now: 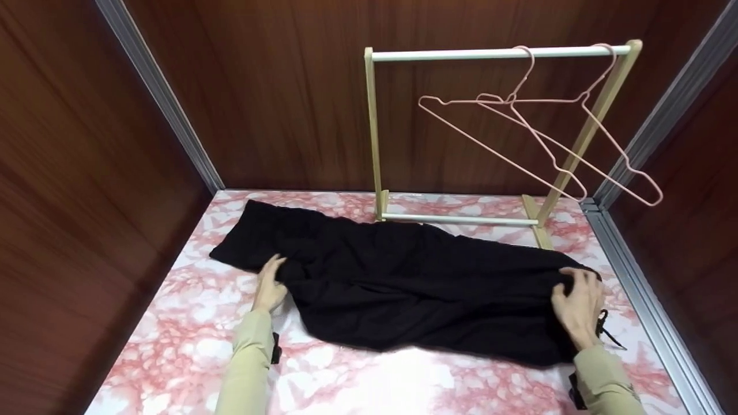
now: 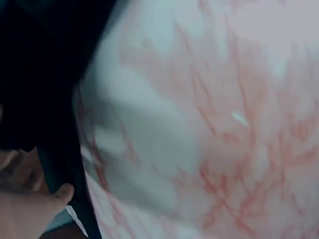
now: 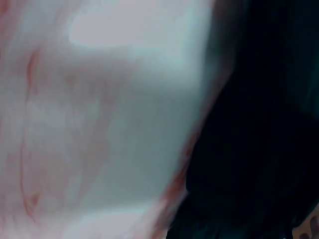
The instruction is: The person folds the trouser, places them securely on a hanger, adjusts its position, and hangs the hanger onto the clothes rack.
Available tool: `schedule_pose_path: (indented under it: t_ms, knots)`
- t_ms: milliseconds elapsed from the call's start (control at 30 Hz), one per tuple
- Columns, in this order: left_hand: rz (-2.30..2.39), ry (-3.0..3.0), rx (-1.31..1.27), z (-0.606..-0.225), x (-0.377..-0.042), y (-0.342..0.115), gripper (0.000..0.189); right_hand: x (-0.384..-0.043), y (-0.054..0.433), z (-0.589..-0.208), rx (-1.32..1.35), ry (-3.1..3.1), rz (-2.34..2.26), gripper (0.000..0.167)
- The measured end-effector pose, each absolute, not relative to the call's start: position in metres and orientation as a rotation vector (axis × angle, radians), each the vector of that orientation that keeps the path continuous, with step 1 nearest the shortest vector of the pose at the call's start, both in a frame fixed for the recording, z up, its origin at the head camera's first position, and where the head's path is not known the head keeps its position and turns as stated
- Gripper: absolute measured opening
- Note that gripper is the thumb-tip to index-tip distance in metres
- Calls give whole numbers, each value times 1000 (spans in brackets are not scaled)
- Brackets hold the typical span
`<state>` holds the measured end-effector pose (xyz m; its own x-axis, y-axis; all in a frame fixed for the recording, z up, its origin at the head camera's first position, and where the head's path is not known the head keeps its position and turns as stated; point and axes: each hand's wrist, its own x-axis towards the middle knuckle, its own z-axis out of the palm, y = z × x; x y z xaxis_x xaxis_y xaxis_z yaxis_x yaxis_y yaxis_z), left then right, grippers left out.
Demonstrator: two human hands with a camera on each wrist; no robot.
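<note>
Black trousers (image 1: 426, 282) lie lengthwise across the table, the wide end with a dark drawstring (image 1: 610, 331) to the right and a narrower leg end to the left. At the near edge of the leg part, my left hand (image 1: 271, 286) pinches the cloth between thumb and fingers. In the left wrist view the thumb (image 2: 64, 193) presses on the dark fabric, the fingers partly hidden behind it. On the wide end, my right hand (image 1: 579, 300) grips the fabric with curled fingers. The right wrist view shows mostly trousers (image 3: 254, 149), with a bit of fingers at the lower corner.
Behind the trousers stands a wooden rack with a white rail (image 1: 450, 55). Two pink hangers (image 1: 490, 144) (image 1: 625, 155) hang from it on the right. Dark wood-grain panels (image 1: 277, 98) enclose the red-and-white patterned table (image 1: 173, 340) at the back and sides.
</note>
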<state>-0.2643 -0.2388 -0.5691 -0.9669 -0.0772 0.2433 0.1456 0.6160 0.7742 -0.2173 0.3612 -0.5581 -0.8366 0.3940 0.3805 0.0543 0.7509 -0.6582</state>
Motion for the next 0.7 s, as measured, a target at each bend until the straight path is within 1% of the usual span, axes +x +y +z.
schedule_pose_path:
  t_ms: [67,133,200,267,333,400,500,567,633,700]
  knots:
    - [-1253,-2605,-178,-569,-267,-232,51,-217,358,-559,-314,-2484,908,33]
    - [-1254,-2654,-225,-569,-268,-226,41,-217,357,-560,-289,-2537,912,33]
    - [-1259,-2735,-190,-569,-268,-222,36,-217,356,-561,-251,-2592,908,32]
    - [-1259,-2811,-115,-570,-268,-219,36,-217,357,-562,-202,-2641,901,31]
    - [-1256,-2868,-47,-572,-268,-217,39,-217,358,-563,-156,-2693,896,33]
    - [-1248,-2864,-60,-576,-269,-215,47,-217,361,-564,-116,-2744,894,39]
    - [-1235,-2867,-32,-579,-273,-210,74,-216,364,-565,-78,-2836,912,53]
    - [-1195,-2866,31,-579,-276,-207,86,-215,366,-566,-61,-2884,925,61]
    - [-1127,-2902,140,-578,-279,-203,90,-215,369,-568,-43,-2913,933,65]
    - [-1040,-2934,219,-576,-281,-200,85,-214,370,-570,-27,-2926,930,66]
